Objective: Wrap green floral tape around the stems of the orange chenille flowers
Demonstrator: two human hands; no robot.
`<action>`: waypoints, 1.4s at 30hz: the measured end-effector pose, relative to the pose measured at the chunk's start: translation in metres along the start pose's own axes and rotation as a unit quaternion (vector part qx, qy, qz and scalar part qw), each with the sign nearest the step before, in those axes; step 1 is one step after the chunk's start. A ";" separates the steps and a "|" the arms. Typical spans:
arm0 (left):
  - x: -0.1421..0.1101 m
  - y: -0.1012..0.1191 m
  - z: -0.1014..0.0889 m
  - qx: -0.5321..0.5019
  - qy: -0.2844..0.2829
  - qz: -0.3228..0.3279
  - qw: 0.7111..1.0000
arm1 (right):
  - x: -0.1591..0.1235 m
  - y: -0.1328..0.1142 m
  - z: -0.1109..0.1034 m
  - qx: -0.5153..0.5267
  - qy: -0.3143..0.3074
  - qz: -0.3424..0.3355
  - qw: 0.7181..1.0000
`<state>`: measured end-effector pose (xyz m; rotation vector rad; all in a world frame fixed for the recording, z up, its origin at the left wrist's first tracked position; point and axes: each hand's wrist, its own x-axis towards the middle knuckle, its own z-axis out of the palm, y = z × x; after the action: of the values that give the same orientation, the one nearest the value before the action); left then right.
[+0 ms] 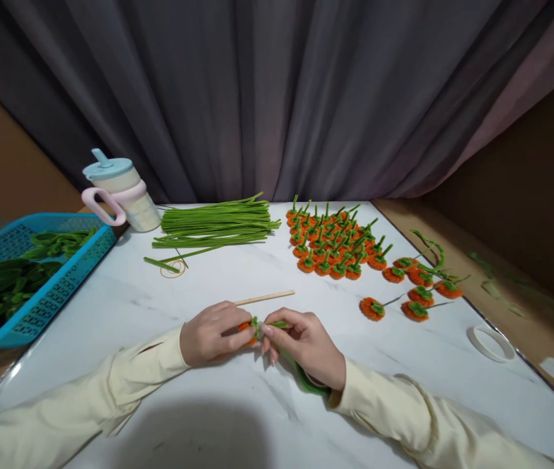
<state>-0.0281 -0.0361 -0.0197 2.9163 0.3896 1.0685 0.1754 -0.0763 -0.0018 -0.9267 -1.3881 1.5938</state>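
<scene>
My left hand (215, 335) is closed round a small orange pipe-cleaner persimmon (244, 327) with a green top, largely covered by the fingers. Thumb and fingertips of my right hand (303, 339) pinch the green stem (279, 324) at that top, and the two hands almost meet. A dark green ring-like thing (312, 385) lies partly hidden under my right hand; I cannot make out more of it. Just beyond my left hand rests a thin wooden stick (267, 298).
Green pipe cleaners (215, 221) lie bundled at the back. Many orange persimmons (332, 241) stand right of them, with several looser ones (416, 309). A white tape roll (491, 343) sits at right. Left are a cup (140, 205) and blue basket (69, 280) of green leaves.
</scene>
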 end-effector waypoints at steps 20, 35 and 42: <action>0.006 0.004 -0.002 -0.089 0.001 -0.013 0.996 | 0.000 0.002 0.000 -0.010 -0.012 0.009 1.000; 0.004 0.006 -0.002 -0.062 0.014 0.010 0.998 | -0.005 0.003 -0.002 -0.159 -0.037 -0.074 0.984; 0.006 0.007 -0.004 -0.006 0.005 0.028 1.000 | -0.006 -0.001 0.000 -0.186 -0.034 -0.081 0.979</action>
<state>-0.0251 -0.0417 -0.0122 2.9301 0.3025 1.0874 0.1783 -0.0815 -0.0006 -0.9498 -1.8015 1.2768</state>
